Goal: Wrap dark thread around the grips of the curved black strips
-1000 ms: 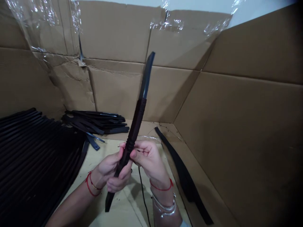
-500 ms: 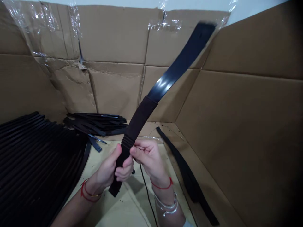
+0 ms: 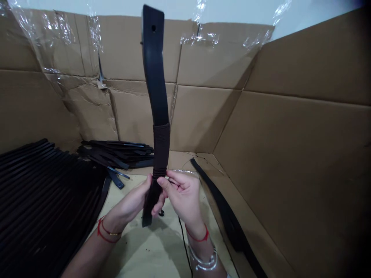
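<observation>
A long, curved black strip (image 3: 156,88) stands nearly upright in front of me, with a hole near its top end. Dark brown cord (image 3: 161,148) is wound tightly round its middle, with looser coils at the lower edge of the winding. My left hand (image 3: 142,199) is closed round the strip's lower part, below the coils. At the right side of those coils, my right hand (image 3: 182,193) pinches the cord between thumb and fingers. A loose length of cord (image 3: 184,245) hangs beneath the right hand.
Many dark wrapped strips (image 3: 43,208) are piled at the left. More black strips (image 3: 118,152) lie at the back. Another curved black strip (image 3: 223,208) rests along the right side. Tall cardboard walls (image 3: 298,146) surround the pale work surface (image 3: 139,255).
The strip has swung from leaning right to nearly upright, its top end moving left. Both hands keep their hold near the lower coils.
</observation>
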Demonstrator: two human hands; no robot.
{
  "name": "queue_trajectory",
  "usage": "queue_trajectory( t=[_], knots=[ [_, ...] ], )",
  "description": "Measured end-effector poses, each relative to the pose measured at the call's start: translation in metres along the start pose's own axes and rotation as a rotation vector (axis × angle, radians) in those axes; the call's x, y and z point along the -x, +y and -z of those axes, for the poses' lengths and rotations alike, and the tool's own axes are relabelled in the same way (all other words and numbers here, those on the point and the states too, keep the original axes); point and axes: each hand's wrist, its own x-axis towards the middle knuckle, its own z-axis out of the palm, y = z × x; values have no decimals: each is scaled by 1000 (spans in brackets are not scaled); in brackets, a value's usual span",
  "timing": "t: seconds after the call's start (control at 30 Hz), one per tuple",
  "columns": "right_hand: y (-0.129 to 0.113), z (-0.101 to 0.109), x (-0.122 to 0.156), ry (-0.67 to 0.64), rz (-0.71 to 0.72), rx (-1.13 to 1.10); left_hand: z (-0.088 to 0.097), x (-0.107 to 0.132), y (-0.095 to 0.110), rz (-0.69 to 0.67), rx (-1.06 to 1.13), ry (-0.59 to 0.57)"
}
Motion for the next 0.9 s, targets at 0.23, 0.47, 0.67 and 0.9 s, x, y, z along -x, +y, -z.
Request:
queue_trajectory(
  t=[0.23, 0.47, 0.67, 0.9],
  knots=[
    [-5, -8, 3, -9, 0, -2, 3, 13, 1, 31, 165, -236],
    [-10, -8, 14, 98, 100, 7, -6, 10, -12, 22, 210, -433],
    [-16, -5, 14, 24, 103, 28, -4, 16, -2, -12, 151, -272],
    [-14, -18, 23, 73, 170, -28, -9, 22, -3, 4, 248, -310]
  ],
)
